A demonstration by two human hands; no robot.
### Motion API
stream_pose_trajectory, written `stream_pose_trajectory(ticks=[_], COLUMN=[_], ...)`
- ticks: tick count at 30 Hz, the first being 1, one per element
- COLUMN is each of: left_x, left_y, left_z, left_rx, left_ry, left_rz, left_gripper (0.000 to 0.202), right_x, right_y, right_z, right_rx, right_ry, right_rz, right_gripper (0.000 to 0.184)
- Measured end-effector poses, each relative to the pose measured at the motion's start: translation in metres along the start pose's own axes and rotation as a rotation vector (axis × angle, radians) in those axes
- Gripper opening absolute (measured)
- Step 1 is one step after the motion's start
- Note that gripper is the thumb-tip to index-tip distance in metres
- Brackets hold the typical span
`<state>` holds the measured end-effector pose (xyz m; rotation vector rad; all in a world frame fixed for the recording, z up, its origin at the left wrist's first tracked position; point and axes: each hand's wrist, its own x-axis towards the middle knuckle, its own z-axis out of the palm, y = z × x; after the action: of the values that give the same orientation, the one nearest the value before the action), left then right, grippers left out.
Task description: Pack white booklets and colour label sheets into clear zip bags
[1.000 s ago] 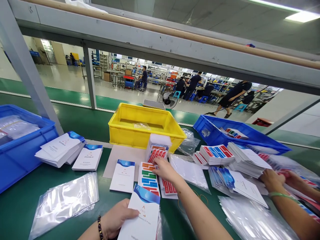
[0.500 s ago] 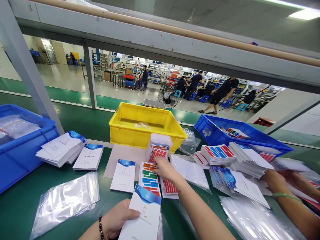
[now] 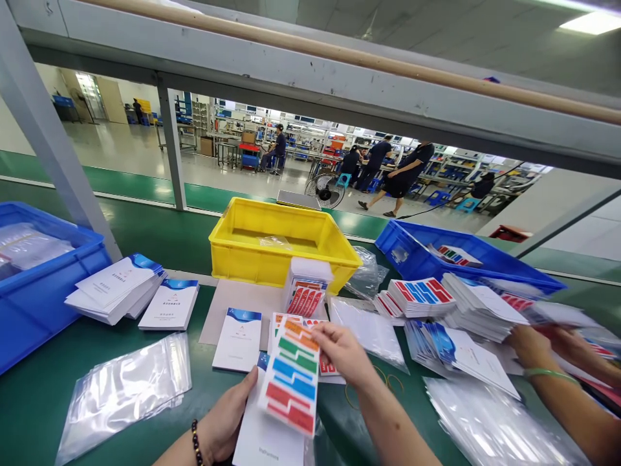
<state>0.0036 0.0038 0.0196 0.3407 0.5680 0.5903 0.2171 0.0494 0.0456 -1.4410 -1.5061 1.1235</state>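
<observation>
My right hand pinches a sheet of coloured label stickers by its upper right corner and holds it over the booklet. A white booklet with a blue top rests in my left hand, thumb along its left edge, at the bottom middle. Just beyond lie another sticker sheet and a red sticker sheet on the green table. A tilted stack of red stickers leans against the yellow bin.
Blue bins sit at far left and back right. Booklet piles lie left, one booklet in the middle. Clear bags cover the front left and right. A co-worker's hands work among stacks at right.
My right hand lifted a coloured sticker sheet off the table pile and brought it back over the booklet. My left hand kept the booklet, lower in view.
</observation>
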Motion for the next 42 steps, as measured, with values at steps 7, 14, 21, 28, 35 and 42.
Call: stream_pose_trajectory(ticks=[7,14,21,28,35,42], left_x=[0.000,-0.004,-0.006,-0.005,0.000,-0.001], left_y=[-0.003,0.002,0.004,0.003,0.000,0.002], left_z=[-0.001,0.003,0.010,0.001,-0.004,0.002], left_rx=[0.114,0.131,0.181,0.177,0.151,0.054], left_ry=[0.154,0.161,0.188,0.155,0.155,0.188], left_rz=[-0.022,-0.084,-0.053,-0.049,-0.054,-0.015], left_gripper=[0.034,0.042,0.043,0.033,0.031,0.029], right_x=[-0.030,-0.027,-0.034,-0.039,-0.038,-0.037], right_y=[0.011,0.040,0.033,0.036,0.041,0.064], right_z=[0.017,-0.008,0.000,-0.022,-0.030,-0.037], right_rx=[-0.457,-1.078,-1.256,-1.167,-1.121,-0.978], right_ry=[0.179,0.312,0.076,-0.015,-0.041,0.126], right_rz=[-0.208,-0.148,-0.074,-0.214,-0.295,-0.552], right_gripper=[0.024,0.016,0.021,0.019,0.019,0.033])
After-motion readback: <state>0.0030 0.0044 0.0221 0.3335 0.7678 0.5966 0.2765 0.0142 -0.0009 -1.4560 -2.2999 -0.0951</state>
